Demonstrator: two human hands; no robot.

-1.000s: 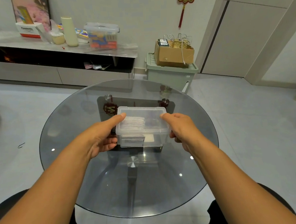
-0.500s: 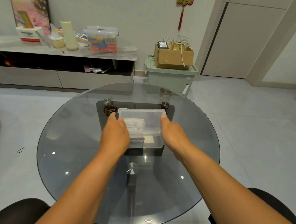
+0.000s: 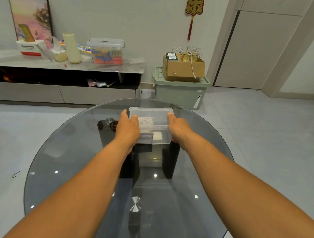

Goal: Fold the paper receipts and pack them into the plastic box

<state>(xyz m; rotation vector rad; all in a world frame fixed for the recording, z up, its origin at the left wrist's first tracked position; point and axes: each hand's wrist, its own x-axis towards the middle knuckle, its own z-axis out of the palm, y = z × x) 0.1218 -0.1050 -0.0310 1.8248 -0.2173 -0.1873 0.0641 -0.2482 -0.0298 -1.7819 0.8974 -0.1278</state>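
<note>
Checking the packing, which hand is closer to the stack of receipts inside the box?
Left. The left hand lies over the folded receipts' side of the plastic box; the right hand holds the opposite end.

Pale tiled floor (image 3: 266,148), white wall (image 3: 145,17) with a red ornament (image 3: 194,4), a low cabinet (image 3: 57,92), a green bin (image 3: 182,94) bearing a cardboard box (image 3: 182,70)

"Panasonic" stands on the white carton (image 3: 29,48) (shelf, far left) — the wall ornament (image 3: 194,3) bears the character "乐".
</note>
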